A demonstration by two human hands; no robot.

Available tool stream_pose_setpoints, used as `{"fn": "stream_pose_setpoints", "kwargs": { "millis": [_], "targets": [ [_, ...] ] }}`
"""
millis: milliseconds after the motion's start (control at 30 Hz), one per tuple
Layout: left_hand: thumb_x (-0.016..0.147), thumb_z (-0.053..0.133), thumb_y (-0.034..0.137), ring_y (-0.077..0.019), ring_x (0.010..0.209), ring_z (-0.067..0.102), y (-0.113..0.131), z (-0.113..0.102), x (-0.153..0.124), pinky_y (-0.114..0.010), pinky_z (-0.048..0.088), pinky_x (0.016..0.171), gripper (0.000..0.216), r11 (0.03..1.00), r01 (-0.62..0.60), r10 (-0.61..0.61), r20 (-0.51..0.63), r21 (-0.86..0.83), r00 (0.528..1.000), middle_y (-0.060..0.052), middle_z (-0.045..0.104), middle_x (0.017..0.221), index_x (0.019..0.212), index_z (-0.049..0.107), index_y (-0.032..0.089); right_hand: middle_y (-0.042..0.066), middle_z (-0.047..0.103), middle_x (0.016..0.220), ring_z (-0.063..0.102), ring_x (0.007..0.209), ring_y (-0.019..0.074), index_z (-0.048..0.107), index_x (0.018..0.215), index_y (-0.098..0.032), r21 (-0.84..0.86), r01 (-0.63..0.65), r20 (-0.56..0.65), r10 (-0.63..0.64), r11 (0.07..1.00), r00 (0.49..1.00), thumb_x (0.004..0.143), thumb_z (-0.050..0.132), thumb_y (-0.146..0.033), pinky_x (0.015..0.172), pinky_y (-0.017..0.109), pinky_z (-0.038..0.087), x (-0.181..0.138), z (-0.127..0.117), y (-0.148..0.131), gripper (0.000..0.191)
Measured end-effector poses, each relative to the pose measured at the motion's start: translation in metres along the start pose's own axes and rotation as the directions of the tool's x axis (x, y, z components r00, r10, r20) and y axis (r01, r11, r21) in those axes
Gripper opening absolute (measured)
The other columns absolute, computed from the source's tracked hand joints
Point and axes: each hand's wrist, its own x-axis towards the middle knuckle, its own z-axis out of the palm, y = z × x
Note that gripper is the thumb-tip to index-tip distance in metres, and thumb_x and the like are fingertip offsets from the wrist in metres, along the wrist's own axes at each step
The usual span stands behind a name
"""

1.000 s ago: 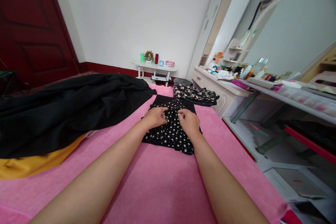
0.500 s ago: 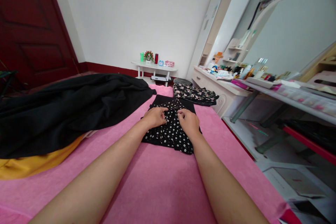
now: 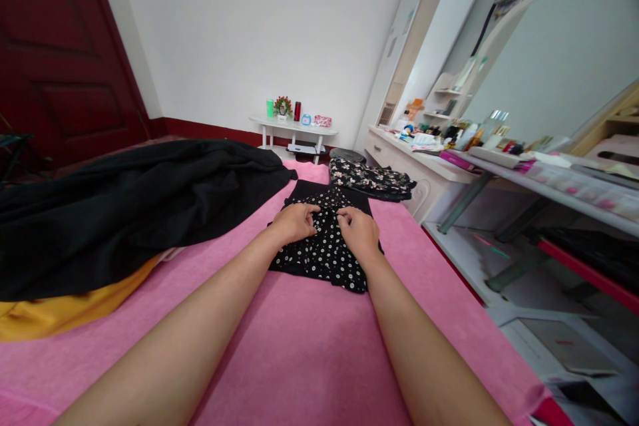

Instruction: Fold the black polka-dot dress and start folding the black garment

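A black garment with white dots [image 3: 324,256] lies flat on the pink bed cover [image 3: 309,339], straight ahead of me. Both my arms reach out over it. My left hand [image 3: 294,221] rests on its left half with the fingers curled and pinching the cloth near the middle. My right hand [image 3: 360,229] sits on the right half, fingers likewise bent and pinching the fabric. The two hands are close together, a few centimetres apart.
A big black cloth [image 3: 124,206] over a yellow one [image 3: 64,313] covers the bed's left side. A black floral garment [image 3: 372,180] lies at the far end. A cluttered dresser [image 3: 429,153] and shelves [image 3: 564,193] line the right; a small white table [image 3: 294,126] stands by the far wall.
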Motion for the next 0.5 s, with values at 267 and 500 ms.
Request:
{"fn": "stream_pose_setpoints", "kwargs": {
  "millis": [267,500],
  "targets": [
    [0.065,0.067,0.02,-0.0137,0.07,0.061,0.0021,-0.0016,-0.001,-0.021,0.043,0.06,0.062,1.0,-0.002,0.002,0.001,0.007,1.0,0.003,0.069,0.078,0.127,0.056,0.021,-0.003,0.07,0.093,0.062,0.08,0.0156,0.067,0.096,-0.03,-0.007,0.01,-0.003,-0.01,1.0,1.0,0.085,0.05,-0.028,0.065,0.025,0.039,-0.0004,0.0001,0.0002,0.021],
    [0.065,0.067,0.021,-0.0132,0.07,0.061,0.0005,-0.0007,-0.0001,-0.02,0.043,0.061,0.06,1.0,-0.001,0.001,-0.005,0.005,1.0,0.003,0.069,0.08,0.125,0.058,0.022,-0.003,0.07,0.09,0.062,0.08,0.0155,0.066,0.095,-0.03,0.013,0.022,-0.017,-0.022,1.0,1.0,0.085,0.05,-0.029,0.064,0.025,0.038,-0.0001,0.0022,0.0017,0.02]
  ]
}}
